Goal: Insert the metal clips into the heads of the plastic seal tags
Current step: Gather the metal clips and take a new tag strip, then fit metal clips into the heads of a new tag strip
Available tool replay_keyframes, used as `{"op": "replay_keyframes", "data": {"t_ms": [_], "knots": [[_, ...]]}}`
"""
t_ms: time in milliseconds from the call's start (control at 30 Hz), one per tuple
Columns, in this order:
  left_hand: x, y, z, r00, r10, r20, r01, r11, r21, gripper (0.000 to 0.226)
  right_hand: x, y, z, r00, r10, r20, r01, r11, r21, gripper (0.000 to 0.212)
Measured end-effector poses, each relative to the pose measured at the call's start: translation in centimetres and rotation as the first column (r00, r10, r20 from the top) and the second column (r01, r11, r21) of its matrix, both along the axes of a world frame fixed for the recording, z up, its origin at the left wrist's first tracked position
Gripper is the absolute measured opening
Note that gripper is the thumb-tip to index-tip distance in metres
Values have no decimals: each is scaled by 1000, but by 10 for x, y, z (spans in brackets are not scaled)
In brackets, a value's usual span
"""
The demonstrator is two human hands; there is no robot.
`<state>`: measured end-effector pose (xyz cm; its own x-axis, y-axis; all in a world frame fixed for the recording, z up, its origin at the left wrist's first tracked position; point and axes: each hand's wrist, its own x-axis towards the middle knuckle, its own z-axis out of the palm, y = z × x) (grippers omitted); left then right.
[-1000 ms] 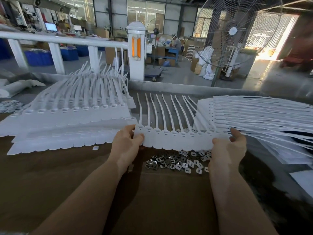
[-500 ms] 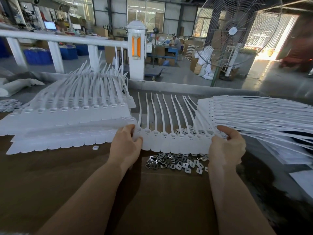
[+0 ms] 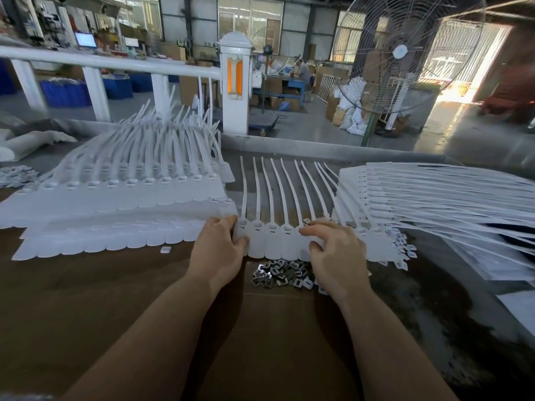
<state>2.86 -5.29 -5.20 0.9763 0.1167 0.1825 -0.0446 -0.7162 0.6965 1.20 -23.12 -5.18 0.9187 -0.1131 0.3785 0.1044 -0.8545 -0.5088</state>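
- Gripping the left end of the strip of joined seal tags [image 3: 285, 241] at the centre of the frame, the left hand [image 3: 217, 250] had its thumb on top of the end tag and its fingers curled along the strip's edge.
- The right hand [image 3: 333, 250] lay over the right half of the same strip, fingers spread and bent, fingertips [image 3: 304, 231] pressing down near the tag heads; whether it pinched a clip there could not be told.
- The strip lay flat on the brown table [image 3: 115, 299], heads toward the person, its thin tails fanning away toward the upper centre of the frame.
- The pile of metal clips [image 3: 279, 274] sat just below the strip, between the two wrists, partly hidden under the right hand.
- A stack of tag strips [image 3: 130, 204] touched the held strip's left end, filling the left middle of the frame.
- Another stack of tags [image 3: 434, 204] crowded the right side, its tails running off the right edge.
- Open brown table surface filled the lower left and lower centre of the frame, around the forearms.
- One loose white piece [image 3: 166, 249] lay on the table just left of the left hand.
- Beyond the table's far edge stood a white railing [image 3: 101, 63] and a large fan [image 3: 405, 53] in the upper frame.
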Motion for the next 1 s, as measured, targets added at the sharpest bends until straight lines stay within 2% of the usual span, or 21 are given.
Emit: {"op": "replay_keyframes", "data": {"t_ms": [100,233,400,533,700,833,933,1000], "knots": [[0,0,0,1000,-24,1,24,999,22,53,0,-1,-1,997,-30,-73,31,1000,6,32],[-1,-3,1,1000,-9,17,9,1000,9,51,0,-1,0,995,-33,-91,36,999,29,29],[-2,-3,4,998,69,9,-67,988,-142,47,-2,0,3,996,-30,-84,37,996,83,29],[-2,-1,5,999,53,8,-49,973,-225,47,-4,2,6,996,-40,-74,49,990,132,27],[-1,-3,3,997,83,-3,-81,961,-266,42,-5,2,7,995,-45,-88,56,990,128,28],[-2,-3,5,995,99,28,-77,896,-438,25,-6,1,9,994,-68,-89,81,987,142,28],[-1,1,5,996,89,0,-77,854,-514,47,-6,1,10,994,-69,-88,83,983,163,28],[1,4,5,995,86,-45,-97,822,-561,51,-7,2,10,994,-69,-86,82,982,168,28]]}}
